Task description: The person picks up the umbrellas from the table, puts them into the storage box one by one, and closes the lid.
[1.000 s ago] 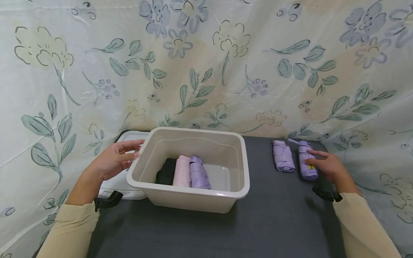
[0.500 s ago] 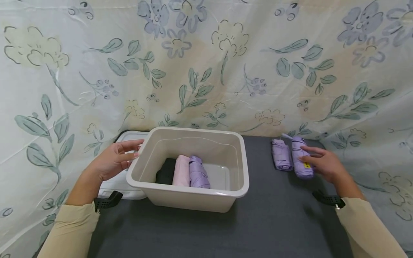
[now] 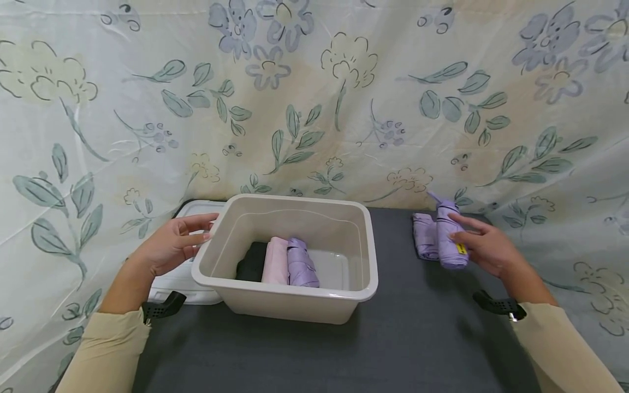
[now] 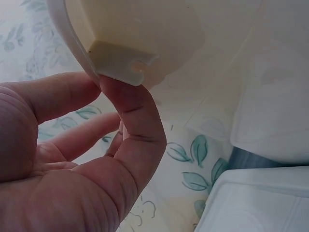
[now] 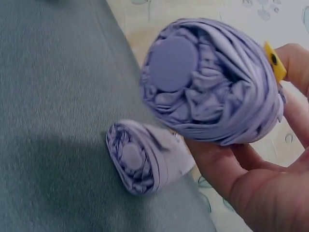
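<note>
On my feed, leftmost, the left hand (image 3: 172, 245) pinches the rim of a beige rectangular plastic bin (image 3: 295, 307) beside a flat white plastic lid (image 3: 184, 295). Rightward along the dark grey, fabric-textured surface (image 3: 417, 333), a lilac rolled-fabric bundle (image 3: 424, 236) lies near the flower-printed curtain (image 3: 295, 82). I see the right hand (image 3: 491, 248) gripping a yellow-tagged lilac fabric cylinder (image 3: 449, 245) raised just beside it.

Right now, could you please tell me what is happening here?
A person's right hand holds a lilac fabric roll above a dark grey table, where a second lilac roll lies. The left hand pinches the rim of a beige plastic bin, which holds a black bundle, a pink roll and a third lilac roll.
</note>
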{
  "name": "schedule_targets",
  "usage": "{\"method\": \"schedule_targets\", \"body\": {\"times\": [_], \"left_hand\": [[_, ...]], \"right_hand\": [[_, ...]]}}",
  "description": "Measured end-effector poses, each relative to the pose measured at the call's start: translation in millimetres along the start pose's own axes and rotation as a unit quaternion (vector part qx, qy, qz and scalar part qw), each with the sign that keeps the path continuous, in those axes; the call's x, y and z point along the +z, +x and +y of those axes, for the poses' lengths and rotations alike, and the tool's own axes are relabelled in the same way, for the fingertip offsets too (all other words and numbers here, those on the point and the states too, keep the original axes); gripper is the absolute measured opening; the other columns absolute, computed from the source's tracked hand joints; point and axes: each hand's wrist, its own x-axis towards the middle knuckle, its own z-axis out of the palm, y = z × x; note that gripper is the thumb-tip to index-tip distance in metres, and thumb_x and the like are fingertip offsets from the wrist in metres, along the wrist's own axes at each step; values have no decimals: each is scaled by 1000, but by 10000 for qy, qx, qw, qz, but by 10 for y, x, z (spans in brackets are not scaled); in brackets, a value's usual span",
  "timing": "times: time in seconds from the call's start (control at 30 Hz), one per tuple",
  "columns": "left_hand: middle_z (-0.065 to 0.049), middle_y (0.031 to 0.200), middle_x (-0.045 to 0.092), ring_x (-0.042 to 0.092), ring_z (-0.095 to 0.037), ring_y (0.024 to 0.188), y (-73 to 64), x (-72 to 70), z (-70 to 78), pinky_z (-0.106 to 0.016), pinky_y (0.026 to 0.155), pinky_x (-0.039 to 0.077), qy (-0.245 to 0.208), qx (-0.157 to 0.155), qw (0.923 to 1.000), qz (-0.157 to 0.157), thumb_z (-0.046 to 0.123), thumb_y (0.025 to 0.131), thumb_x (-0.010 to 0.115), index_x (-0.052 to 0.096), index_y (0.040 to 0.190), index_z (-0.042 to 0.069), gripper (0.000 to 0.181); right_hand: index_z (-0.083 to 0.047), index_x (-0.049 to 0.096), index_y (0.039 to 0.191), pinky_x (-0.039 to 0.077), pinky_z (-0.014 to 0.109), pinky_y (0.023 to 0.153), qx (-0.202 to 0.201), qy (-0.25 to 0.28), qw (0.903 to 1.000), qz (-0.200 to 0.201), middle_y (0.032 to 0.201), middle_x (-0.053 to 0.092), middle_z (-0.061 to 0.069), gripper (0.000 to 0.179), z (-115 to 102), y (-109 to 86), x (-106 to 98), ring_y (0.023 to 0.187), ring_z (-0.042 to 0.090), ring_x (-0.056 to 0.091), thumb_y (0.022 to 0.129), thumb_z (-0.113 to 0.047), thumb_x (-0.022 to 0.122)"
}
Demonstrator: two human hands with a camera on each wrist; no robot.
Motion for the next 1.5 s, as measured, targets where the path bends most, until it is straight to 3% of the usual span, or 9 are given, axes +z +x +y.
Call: {"method": "schedule_targets", "body": {"times": [0.07, 0.23, 0.3, 0.5, 0.83, 1.07, 1.33, 1.5], "left_hand": [[4, 120, 69, 70, -11, 104, -2, -2, 2, -30, 87, 61, 9, -21, 10000, 21, 4, 101, 61, 54, 148, 8, 47], [5, 120, 69, 69, -11, 104, -3, -6, 6, -30, 86, 61, 5, -4, 10000, 5, 3, 101, 61, 55, 147, 9, 46], [4, 120, 69, 69, -11, 105, 1, -9, 7, -30, 86, 61, -1, 16, 10000, -20, 3, 101, 60, 54, 147, 8, 46], [4, 121, 69, 69, -11, 106, 9, -11, 21, -30, 87, 61, 25, 19, 10000, -56, 3, 102, 60, 50, 150, 5, 50], [2, 120, 70, 70, -12, 105, 22, -21, 31, -31, 88, 61, 33, 4, 10000, -55, 5, 102, 60, 54, 147, 9, 46], [3, 120, 70, 70, -12, 105, 20, -19, 48, -31, 88, 61, 80, -19, 10000, -26, 5, 102, 61, 53, 148, 7, 47], [3, 120, 69, 69, -12, 105, 16, -24, 40, -30, 87, 61, 109, -39, 9999, -36, 6, 102, 61, 51, 149, 7, 48], [3, 120, 69, 69, -12, 106, 13, -29, 28, -30, 88, 61, 148, -38, 9999, -35, 6, 102, 60, 49, 151, 5, 50]], "right_hand": [[-29, 28, 162, 59, 30, 81, -44, 262, 9996, -77, 165, 15, 19, 76, -54, -13, 27, 101, 4, 60, 99, -25, 69], [-28, 33, 161, 59, 30, 75, -197, 1083, 9934, -315, 142, 43, 0, 72, -193, -56, 78, 94, 6, 64, 100, -12, 67], [-27, 34, 161, 59, 30, 74, -234, 1225, 9913, -413, 132, 45, -9, 71, -247, -68, 102, 93, 8, 64, 100, -9, 65], [-27, 31, 162, 57, 30, 78, -221, 986, 9935, -532, 135, 43, -11, 74, -394, -61, 174, 100, 9, 58, 100, -10, 67], [-30, 32, 162, 58, 33, 85, -117, 754, 9951, -622, 138, 45, -7, 75, -652, -71, 300, 112, 15, 54, 99, -12, 69], [-32, 33, 161, 57, 35, 87, -159, 604, 9957, -689, 158, 28, 2, 74, -847, -101, 449, 121, 21, 46, 99, -14, 69], [-31, 33, 161, 59, 36, 86, -237, 451, 9953, -820, 139, 46, -3, 74, -1127, -174, 677, 112, 22, 57, 98, -14, 69], [-31, 34, 161, 61, 38, 86, -249, 434, 9946, -905, 136, 51, 1, 75, -1304, -213, 842, 107, 22, 64, 97, -12, 70]]}}
